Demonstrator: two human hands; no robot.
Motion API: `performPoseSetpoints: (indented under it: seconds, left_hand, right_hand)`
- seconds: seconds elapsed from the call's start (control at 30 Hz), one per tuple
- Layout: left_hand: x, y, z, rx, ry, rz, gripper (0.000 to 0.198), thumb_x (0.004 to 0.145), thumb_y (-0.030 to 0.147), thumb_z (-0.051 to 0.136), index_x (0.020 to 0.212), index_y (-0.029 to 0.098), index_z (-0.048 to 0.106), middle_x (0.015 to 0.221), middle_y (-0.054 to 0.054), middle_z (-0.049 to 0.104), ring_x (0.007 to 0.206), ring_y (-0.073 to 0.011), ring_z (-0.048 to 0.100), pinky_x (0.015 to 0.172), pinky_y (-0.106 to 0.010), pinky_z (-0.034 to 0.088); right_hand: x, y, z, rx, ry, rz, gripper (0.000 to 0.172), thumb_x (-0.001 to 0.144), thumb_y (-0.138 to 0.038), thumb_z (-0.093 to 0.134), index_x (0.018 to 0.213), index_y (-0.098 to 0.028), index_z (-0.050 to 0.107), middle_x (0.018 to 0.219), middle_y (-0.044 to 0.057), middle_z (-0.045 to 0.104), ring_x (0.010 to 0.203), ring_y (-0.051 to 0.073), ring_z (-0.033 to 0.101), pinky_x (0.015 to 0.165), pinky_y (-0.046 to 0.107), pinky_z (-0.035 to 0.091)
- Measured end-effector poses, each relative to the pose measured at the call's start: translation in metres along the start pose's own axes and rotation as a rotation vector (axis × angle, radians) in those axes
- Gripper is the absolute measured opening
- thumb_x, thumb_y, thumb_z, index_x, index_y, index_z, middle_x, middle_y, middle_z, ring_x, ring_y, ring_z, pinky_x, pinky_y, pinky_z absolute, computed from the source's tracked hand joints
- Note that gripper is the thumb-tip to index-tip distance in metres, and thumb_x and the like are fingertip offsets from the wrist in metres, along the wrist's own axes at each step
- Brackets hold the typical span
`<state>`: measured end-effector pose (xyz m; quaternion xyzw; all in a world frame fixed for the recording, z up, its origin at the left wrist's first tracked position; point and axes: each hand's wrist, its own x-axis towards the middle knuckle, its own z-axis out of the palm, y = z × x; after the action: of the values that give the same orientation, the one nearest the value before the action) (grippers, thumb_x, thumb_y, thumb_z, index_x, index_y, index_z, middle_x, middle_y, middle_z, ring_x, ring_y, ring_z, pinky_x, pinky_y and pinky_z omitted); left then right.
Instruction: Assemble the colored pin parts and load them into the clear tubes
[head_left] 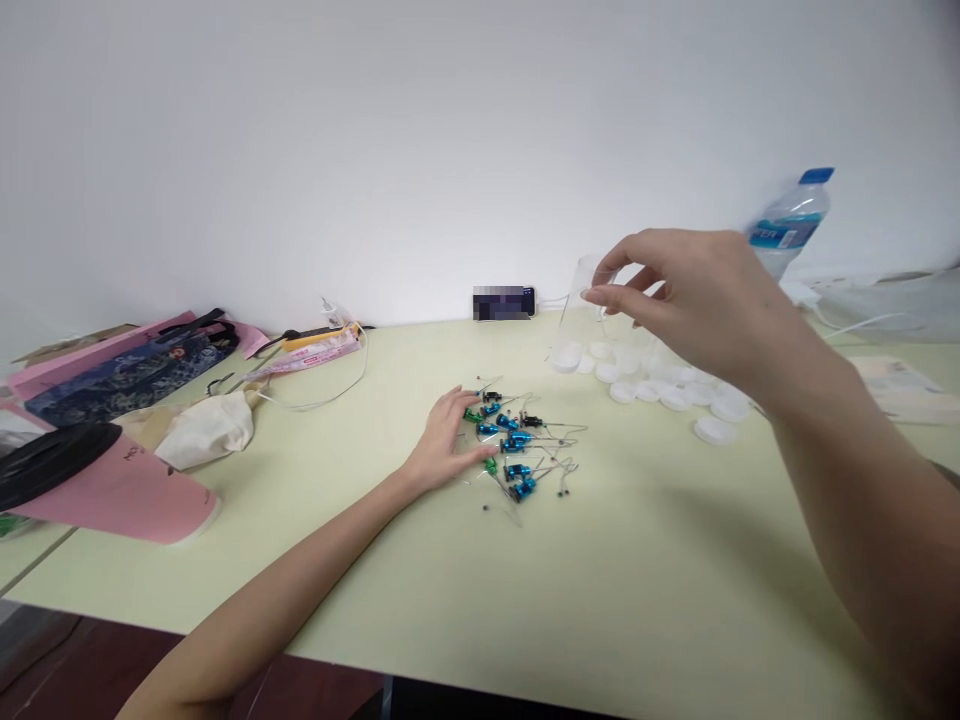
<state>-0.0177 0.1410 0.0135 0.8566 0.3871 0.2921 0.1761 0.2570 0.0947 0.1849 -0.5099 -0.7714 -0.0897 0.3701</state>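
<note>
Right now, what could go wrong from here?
The right hand pinches the clear tube near its top, so it might slip or tilt. White discs crowd close by and could be nudged. The wired blue, green and black parts lie jumbled by the left hand, so moving one may drag others.

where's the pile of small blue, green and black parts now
In the head view, the pile of parts lies near the middle of the pale green table, just right of the left hand and left of the round white caps.
</note>
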Motion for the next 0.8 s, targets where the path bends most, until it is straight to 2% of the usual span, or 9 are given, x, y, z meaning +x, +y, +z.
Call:
performPoseSetpoints:
  seconds: [0.1,0.23,0.4,0.6,0.7,0.8]
  left_hand:
    - [0.0,0.0,0.002,0.007,-0.076,0.015,0.07,0.075,0.055,0.064,0.133,0.023,0.041,0.144,-0.012,0.038,0.141,-0.0314,0.02,0.115,-0.051,0.018]
    - [0.002,-0.002,0.0,-0.093,-0.103,0.021,0.072,0.074,0.055,0.065,0.134,0.024,0.04,0.144,-0.012,0.036,0.14,-0.029,0.022,0.115,-0.048,0.022]
    - [0.003,-0.005,-0.005,-0.23,-0.077,0.031,0.088,0.067,0.054,0.073,0.139,0.024,0.034,0.146,-0.012,0.032,0.138,-0.0292,0.027,0.115,-0.045,0.023]
    - [0.007,-0.012,-0.006,-0.266,0.078,-0.156,0.052,0.089,0.047,0.048,0.133,0.022,0.04,0.139,-0.01,0.041,0.133,-0.0233,0.036,0.113,-0.043,0.026]
    - [0.019,-0.022,-0.007,-0.202,0.123,-0.19,0.045,0.089,0.046,0.048,0.128,0.022,0.045,0.134,-0.01,0.048,0.129,-0.0223,0.042,0.111,-0.042,0.03]
    - [0.039,-0.035,-0.007,-0.167,0.078,-0.172,0.046,0.09,0.045,0.047,0.13,0.021,0.046,0.136,-0.01,0.049,0.128,-0.0221,0.043,0.11,-0.042,0.031]
  right_hand:
    - [0.0,-0.005,-0.002,-0.01,-0.012,-0.019,0.019,0.088,-0.037,0.054,0.087,-0.022,0.065,0.089,0.004,0.069,0.073,0.022,0.065,0.07,0.038,0.045]
    - [0.0,-0.008,-0.002,-0.007,-0.059,-0.007,0.02,0.089,-0.037,0.051,0.088,-0.022,0.064,0.093,0.005,0.069,0.075,0.021,0.064,0.068,0.035,0.044]
    - [0.002,-0.002,0.018,-0.02,-0.115,-0.001,0.02,0.092,-0.035,0.046,0.094,-0.022,0.061,0.099,0.006,0.067,0.078,0.021,0.061,0.068,0.033,0.043]
    - [0.006,0.023,0.062,-0.063,-0.199,0.016,0.021,0.095,-0.027,0.04,0.085,-0.018,0.056,0.097,0.009,0.062,0.078,0.021,0.059,0.068,0.033,0.041]
    - [0.01,0.035,0.082,-0.057,-0.247,0.053,0.022,0.096,-0.025,0.036,0.083,-0.019,0.052,0.096,0.01,0.06,0.076,0.021,0.059,0.066,0.033,0.041]
    - [0.017,0.043,0.101,-0.031,-0.296,0.063,0.021,0.097,-0.023,0.034,0.081,-0.019,0.048,0.095,0.009,0.058,0.074,0.02,0.058,0.065,0.033,0.041]
